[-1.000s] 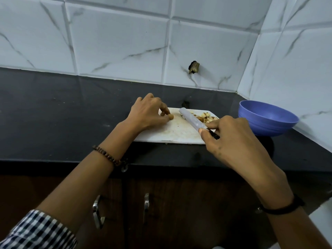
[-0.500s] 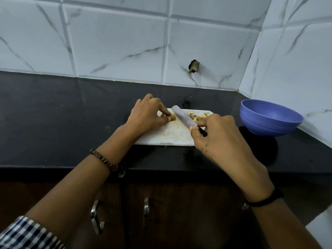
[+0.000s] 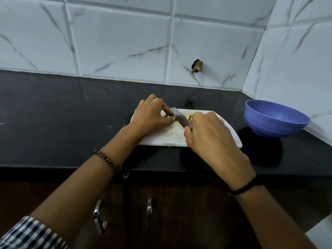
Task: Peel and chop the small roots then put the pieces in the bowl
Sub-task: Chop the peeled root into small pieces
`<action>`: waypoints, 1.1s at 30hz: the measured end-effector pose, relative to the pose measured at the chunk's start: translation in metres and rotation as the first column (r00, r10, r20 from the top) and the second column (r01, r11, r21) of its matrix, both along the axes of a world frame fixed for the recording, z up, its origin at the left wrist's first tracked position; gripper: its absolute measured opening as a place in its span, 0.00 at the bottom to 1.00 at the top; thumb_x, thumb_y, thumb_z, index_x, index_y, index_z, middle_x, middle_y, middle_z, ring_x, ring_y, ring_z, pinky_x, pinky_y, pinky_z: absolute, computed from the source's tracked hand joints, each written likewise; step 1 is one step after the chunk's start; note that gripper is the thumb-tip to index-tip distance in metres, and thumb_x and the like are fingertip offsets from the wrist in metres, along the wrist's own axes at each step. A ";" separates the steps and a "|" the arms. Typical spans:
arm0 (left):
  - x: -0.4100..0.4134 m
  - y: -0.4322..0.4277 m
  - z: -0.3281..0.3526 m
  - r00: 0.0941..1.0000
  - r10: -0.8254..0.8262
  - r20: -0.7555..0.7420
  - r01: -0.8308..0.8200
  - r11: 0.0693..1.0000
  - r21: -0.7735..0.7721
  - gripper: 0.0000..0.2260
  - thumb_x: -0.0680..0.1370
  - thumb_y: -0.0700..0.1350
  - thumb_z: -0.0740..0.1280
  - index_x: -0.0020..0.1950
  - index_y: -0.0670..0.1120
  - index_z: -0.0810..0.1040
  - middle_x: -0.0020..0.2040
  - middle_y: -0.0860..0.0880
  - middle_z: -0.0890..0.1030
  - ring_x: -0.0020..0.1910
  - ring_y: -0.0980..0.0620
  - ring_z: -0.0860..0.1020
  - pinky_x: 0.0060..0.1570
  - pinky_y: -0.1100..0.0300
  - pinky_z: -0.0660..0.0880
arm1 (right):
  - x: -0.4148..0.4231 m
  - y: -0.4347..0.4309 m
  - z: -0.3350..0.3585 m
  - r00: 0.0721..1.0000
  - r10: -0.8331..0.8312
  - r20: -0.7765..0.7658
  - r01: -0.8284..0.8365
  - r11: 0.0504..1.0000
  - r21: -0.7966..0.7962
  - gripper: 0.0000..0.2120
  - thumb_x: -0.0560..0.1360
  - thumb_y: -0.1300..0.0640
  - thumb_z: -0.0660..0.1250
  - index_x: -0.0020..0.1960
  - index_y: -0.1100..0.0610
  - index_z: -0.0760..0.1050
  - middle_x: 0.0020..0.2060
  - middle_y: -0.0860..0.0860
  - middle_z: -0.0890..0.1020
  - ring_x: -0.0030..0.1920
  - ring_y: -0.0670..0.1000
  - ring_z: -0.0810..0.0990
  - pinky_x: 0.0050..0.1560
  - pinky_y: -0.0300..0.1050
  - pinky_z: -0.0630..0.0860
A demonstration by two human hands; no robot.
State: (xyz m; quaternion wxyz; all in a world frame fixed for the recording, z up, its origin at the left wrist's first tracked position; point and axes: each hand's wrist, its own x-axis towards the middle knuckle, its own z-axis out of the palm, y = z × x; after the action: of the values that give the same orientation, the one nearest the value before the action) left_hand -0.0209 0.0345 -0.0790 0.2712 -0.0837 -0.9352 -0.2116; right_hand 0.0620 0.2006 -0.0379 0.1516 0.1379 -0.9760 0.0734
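A white cutting board (image 3: 167, 139) lies on the black counter. My left hand (image 3: 152, 115) pinches a small tan root (image 3: 175, 118) against the board with thumb and fingertips. My right hand (image 3: 210, 135) grips a knife (image 3: 180, 119) by its handle, and the grey blade rests right against the root, beside my left fingertips. Pale chopped pieces (image 3: 187, 116) lie on the board just behind the blade, partly hidden by my right hand. A blue bowl (image 3: 274, 119) stands on the counter to the right of the board; its inside looks bare.
The black counter (image 3: 71, 123) stretches far to the left. White marble-look tiles form the back wall and the right corner wall behind the bowl. A dark stub (image 3: 197, 66) sticks out of the back wall. Dark cabinet doors with metal handles (image 3: 149, 210) sit below the counter edge.
My right hand has moved left with the knife, bringing the blade from over the chopped pieces up against the root held by my left hand. The left hand stayed put.
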 end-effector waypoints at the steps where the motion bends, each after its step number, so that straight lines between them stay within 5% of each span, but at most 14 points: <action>1: 0.000 0.000 0.000 1.000 0.004 0.003 -0.004 1.000 0.003 0.09 0.74 0.53 0.72 0.52 0.55 0.85 0.53 0.53 0.80 0.58 0.54 0.70 0.53 0.58 0.66 | 0.002 0.000 0.000 1.000 0.004 0.019 -0.005 1.000 0.023 0.03 0.81 0.55 0.60 0.51 0.54 0.69 0.34 0.47 0.58 0.34 0.49 0.64 0.28 0.42 0.58; 6: 0.002 0.001 0.000 1.000 0.007 0.013 -0.007 1.000 0.006 0.09 0.75 0.53 0.71 0.52 0.54 0.85 0.53 0.53 0.80 0.59 0.53 0.70 0.52 0.58 0.66 | 0.013 0.007 0.003 0.983 0.007 0.185 -0.026 0.994 0.105 0.11 0.80 0.55 0.64 0.61 0.57 0.73 0.35 0.49 0.64 0.39 0.49 0.70 0.33 0.42 0.66; 11: 0.005 0.002 0.001 0.999 -0.005 0.032 0.005 1.000 0.004 0.09 0.75 0.52 0.70 0.54 0.53 0.85 0.54 0.53 0.80 0.60 0.52 0.69 0.53 0.57 0.67 | 0.021 0.025 0.008 0.985 0.003 0.174 -0.015 0.998 0.067 0.14 0.80 0.50 0.63 0.63 0.55 0.75 0.43 0.51 0.72 0.39 0.48 0.74 0.35 0.41 0.69; 23: 0.008 0.002 0.004 0.999 0.028 0.027 -0.027 0.999 -0.024 0.08 0.75 0.51 0.70 0.53 0.52 0.84 0.53 0.54 0.80 0.58 0.52 0.69 0.53 0.58 0.66 | 0.008 0.043 -0.004 0.999 -0.032 -0.009 0.031 0.992 -0.126 0.16 0.79 0.46 0.63 0.62 0.52 0.78 0.41 0.51 0.75 0.33 0.45 0.72 0.28 0.37 0.63; 33: 0.004 0.003 0.001 1.000 -0.013 0.007 0.013 1.000 -0.013 0.11 0.74 0.57 0.71 0.52 0.54 0.85 0.53 0.54 0.81 0.59 0.53 0.70 0.58 0.53 0.69 | 0.003 0.024 -0.015 0.996 0.017 0.091 -0.004 0.990 -0.141 0.15 0.80 0.48 0.61 0.62 0.54 0.77 0.48 0.53 0.77 0.42 0.49 0.77 0.37 0.41 0.71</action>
State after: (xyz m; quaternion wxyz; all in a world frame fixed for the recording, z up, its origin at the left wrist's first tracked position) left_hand -0.0166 0.0376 -0.0776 0.2662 -0.0908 -0.9370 -0.2073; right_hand 0.0651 0.2241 -0.0532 0.1153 0.1285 -0.9736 0.1491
